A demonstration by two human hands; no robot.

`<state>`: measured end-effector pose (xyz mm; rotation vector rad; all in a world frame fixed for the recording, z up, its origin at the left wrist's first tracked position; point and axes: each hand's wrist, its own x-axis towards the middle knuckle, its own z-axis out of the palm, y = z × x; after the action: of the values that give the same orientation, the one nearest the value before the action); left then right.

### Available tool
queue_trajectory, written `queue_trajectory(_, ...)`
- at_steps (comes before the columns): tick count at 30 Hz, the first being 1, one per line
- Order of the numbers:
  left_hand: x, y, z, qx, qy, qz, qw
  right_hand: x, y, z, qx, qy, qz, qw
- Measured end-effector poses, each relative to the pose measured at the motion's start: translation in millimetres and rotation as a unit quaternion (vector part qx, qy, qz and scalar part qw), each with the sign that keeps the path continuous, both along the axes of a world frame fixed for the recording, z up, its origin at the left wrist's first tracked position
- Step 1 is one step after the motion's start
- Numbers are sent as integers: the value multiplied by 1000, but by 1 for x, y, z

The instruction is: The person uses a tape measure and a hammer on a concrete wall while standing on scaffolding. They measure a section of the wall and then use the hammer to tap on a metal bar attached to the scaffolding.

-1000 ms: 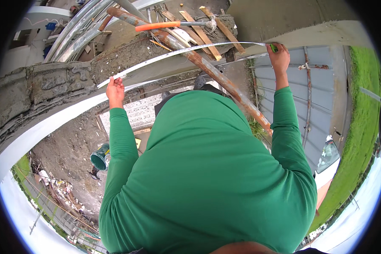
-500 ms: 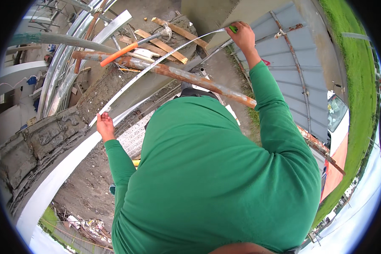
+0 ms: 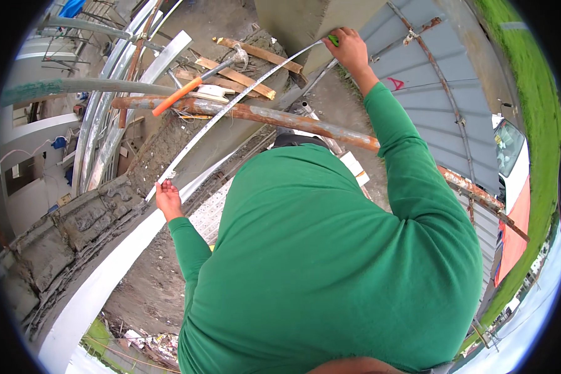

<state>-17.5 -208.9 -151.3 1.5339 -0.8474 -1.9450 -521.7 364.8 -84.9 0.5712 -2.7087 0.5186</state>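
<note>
The right hand (image 3: 349, 48), upper centre of the frame, is closed around the small green case of a tape measure (image 3: 333, 41), much of it hidden by the fingers. Its thin, pale metal blade slants down in a nearly straight line to the left hand (image 3: 169, 199), left of centre, whose curled fingertips touch it near its lower end; whether they pinch it, I cannot tell.

Midway, the blade passes in front of a round, rust-flaked pipe (image 3: 280, 121). Just left of the blade lies a hammer (image 3: 179, 95) with a smooth orange grip and metal head, among rough-sawn wood strips (image 3: 249, 81).

Outward, a coarse, lumpy concrete ledge (image 3: 75, 234) fills the lower left, beside a smooth white band (image 3: 103, 296). Ribbed grey sheeting (image 3: 433, 93) spans the upper right. A perforated white panel (image 3: 210, 209) is partly hidden behind the green-clad torso (image 3: 330, 262); at the right, a vehicle (image 3: 512, 149) shows only in part.
</note>
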Motion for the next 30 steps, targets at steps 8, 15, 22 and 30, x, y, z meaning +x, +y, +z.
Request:
queue_trajectory(8,1,-4,2,-2,6,-7,1000,2,-1,-13,32,52,-10,998)
queue_trajectory(15,7,9,1,7,16,7,1000,1,-10,-16,-6,76,26,997)
queue_trajectory(22,-9,13,7,-22,23,51,998,-9,7,-14,10,81,127,989)
queue_trajectory(30,-9,23,5,-22,6,64,998,-18,16,-15,10,70,172,982)
